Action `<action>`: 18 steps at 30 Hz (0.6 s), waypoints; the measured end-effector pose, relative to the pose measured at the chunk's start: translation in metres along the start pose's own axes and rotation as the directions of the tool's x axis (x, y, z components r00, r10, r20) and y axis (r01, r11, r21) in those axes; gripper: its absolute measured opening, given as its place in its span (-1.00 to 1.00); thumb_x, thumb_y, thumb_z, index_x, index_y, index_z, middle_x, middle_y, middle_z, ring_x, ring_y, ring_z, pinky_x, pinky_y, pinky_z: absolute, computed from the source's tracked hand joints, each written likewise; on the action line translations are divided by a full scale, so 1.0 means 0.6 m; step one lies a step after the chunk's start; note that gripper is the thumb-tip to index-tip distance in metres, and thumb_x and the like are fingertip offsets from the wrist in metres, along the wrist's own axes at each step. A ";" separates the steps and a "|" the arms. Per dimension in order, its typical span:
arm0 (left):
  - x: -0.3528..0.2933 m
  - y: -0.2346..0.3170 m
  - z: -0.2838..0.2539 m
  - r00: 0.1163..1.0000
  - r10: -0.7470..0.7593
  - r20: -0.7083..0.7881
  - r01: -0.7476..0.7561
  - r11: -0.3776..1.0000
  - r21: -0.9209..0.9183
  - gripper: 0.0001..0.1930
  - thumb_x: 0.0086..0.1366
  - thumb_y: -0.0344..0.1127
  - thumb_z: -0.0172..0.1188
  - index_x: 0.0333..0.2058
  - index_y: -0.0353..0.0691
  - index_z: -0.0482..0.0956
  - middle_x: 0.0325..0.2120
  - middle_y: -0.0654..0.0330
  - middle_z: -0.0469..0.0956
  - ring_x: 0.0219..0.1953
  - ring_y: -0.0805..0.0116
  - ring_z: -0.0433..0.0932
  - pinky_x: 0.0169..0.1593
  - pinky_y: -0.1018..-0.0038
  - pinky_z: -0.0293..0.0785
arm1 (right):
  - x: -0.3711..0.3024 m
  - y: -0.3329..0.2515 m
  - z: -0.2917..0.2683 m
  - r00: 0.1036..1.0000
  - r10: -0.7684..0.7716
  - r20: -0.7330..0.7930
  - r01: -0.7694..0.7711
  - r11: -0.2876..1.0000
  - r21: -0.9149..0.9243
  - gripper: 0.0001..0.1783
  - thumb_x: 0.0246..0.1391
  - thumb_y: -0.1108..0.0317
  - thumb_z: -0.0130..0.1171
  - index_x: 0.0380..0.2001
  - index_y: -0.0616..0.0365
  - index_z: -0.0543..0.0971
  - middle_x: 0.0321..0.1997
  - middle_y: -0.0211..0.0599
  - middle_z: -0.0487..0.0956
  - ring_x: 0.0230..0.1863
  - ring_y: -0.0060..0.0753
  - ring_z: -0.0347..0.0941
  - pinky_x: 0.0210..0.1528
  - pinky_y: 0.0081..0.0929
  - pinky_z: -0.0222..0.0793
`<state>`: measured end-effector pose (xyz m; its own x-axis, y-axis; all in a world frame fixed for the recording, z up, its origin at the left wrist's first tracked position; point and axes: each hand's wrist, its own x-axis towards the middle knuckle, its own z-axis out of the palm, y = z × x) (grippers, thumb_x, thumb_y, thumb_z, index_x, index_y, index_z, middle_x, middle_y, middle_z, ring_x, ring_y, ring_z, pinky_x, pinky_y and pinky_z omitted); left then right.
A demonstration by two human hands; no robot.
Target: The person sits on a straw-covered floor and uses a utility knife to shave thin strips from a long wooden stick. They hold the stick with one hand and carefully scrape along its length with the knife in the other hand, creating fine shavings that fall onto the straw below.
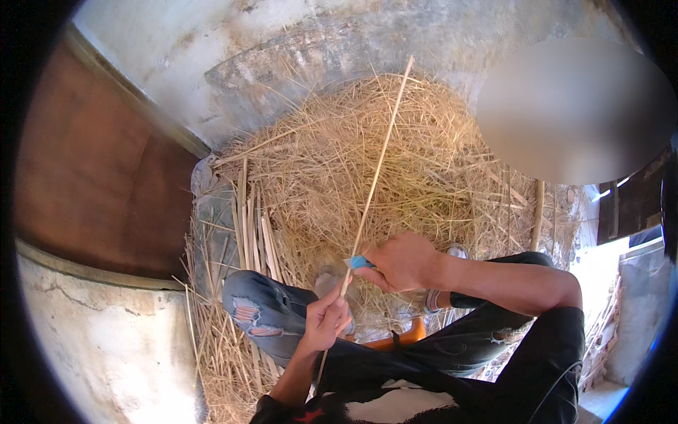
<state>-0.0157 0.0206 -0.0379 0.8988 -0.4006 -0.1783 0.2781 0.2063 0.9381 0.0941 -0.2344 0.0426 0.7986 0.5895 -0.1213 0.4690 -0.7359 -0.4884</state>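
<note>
The right hand (404, 261) is closed round a small blue tool (360, 262), apparently a blade; its tip sits at the pale strip (385, 148), actual contact too small to confirm. The left hand (326, 321) pinches the same strip just below the tool, thumb and fingers shut on it. I judge the step in hand to be paring or splitting the strip; the next move calls for a steady left grip, its fingers clear of the edge. The right forearm comes in from the right, nearly level; the left rises from below. The strip slants from the lap, past the crossed legs (272, 304), over the straw heap (438, 155) towards the wall (282, 71). Loose slats (253, 233) lie left of the heap.
</note>
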 end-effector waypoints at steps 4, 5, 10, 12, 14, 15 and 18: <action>-0.052 -0.014 -0.025 0.999 -0.036 -0.006 0.036 0.999 0.036 -0.50 0.60 -0.39 -0.09 0.45 -0.26 0.20 -0.64 0.44 0.17 -0.64 0.67 0.11 -0.55 0.63 0.09 | 0.050 0.088 -0.058 0.939 0.263 -0.223 -0.256 0.965 0.061 -0.48 0.47 -0.04 -0.15 -0.09 0.22 0.56 -0.45 0.11 0.63 -0.37 0.13 0.65 -0.34 0.00 0.58; -0.070 -0.021 -0.030 0.999 -0.034 0.008 0.033 0.998 0.059 -0.49 0.59 -0.40 -0.07 0.45 -0.28 0.20 -0.64 0.45 0.17 -0.64 0.67 0.11 -0.55 0.62 0.10 | 0.064 0.138 -0.106 0.879 0.407 -0.250 -0.417 0.909 0.015 -0.47 0.50 0.02 -0.17 -0.11 0.32 0.56 -0.47 0.08 0.63 -0.39 0.05 0.66 -0.34 -0.07 0.59; -0.124 -0.024 -0.043 0.994 -0.068 0.082 0.050 0.977 0.205 -0.51 0.58 -0.34 -0.06 0.38 -0.47 0.26 -0.65 0.42 0.22 -0.64 0.65 0.15 -0.53 0.59 0.13 | -0.017 0.442 -0.159 0.421 0.558 -0.715 -0.436 0.816 0.380 -0.22 0.43 -0.28 -0.22 -0.13 0.30 0.62 -0.56 -0.24 0.54 -0.49 -0.28 0.44 -0.29 -0.11 0.40; -0.129 -0.019 -0.036 0.992 -0.122 -0.011 0.122 0.992 0.043 -0.50 0.59 -0.30 -0.05 0.38 -0.46 0.26 -0.66 0.43 0.20 -0.65 0.66 0.13 -0.53 0.60 0.12 | -0.026 0.422 -0.161 0.458 0.695 -0.554 -0.279 0.705 0.653 -0.22 0.38 -0.33 -0.14 -0.07 0.28 0.62 -0.61 -0.40 0.44 -0.61 -0.45 0.28 -0.47 -0.28 0.30; -0.111 -0.025 -0.026 0.999 -0.035 -0.013 0.035 0.999 -0.018 -0.49 0.60 -0.27 -0.06 0.39 -0.44 0.25 -0.67 0.43 0.17 -0.66 0.66 0.10 -0.54 0.60 0.10 | -0.038 0.362 -0.169 0.558 0.714 -0.423 -0.114 0.571 0.813 -0.24 0.36 -0.33 -0.07 -0.03 0.25 0.62 -0.63 -0.50 0.37 -0.67 -0.57 0.15 -0.59 -0.41 0.19; -0.101 -0.027 -0.023 1.000 0.005 -0.014 -0.006 0.999 -0.043 -0.48 0.60 -0.25 -0.06 0.39 -0.43 0.25 -0.67 0.43 0.16 -0.66 0.66 0.08 -0.55 0.60 0.09 | -0.030 0.319 -0.165 0.608 0.690 -0.393 -0.046 0.525 0.850 -0.26 0.35 -0.32 -0.04 -0.03 0.24 0.62 -0.64 -0.53 0.34 -0.68 -0.62 0.11 -0.62 -0.45 0.13; -0.080 -0.030 -0.010 0.999 -0.001 0.040 0.004 0.997 -0.071 -0.48 0.62 -0.23 -0.08 0.40 -0.41 0.24 -0.68 0.43 0.15 -0.67 0.67 0.07 -0.57 0.60 0.08 | -0.008 0.188 -0.141 0.717 0.605 -0.345 -0.042 0.532 0.846 -0.43 0.34 -0.18 0.10 -0.07 0.16 0.66 -0.62 -0.55 0.38 -0.66 -0.63 0.16 -0.60 -0.47 0.16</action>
<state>-0.0619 0.0414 -0.0479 0.8840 -0.4366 -0.1673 0.3053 0.2679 0.9138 0.1750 -0.3486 0.0612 0.9869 -0.1374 -0.0843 -0.1029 -0.1341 -0.9856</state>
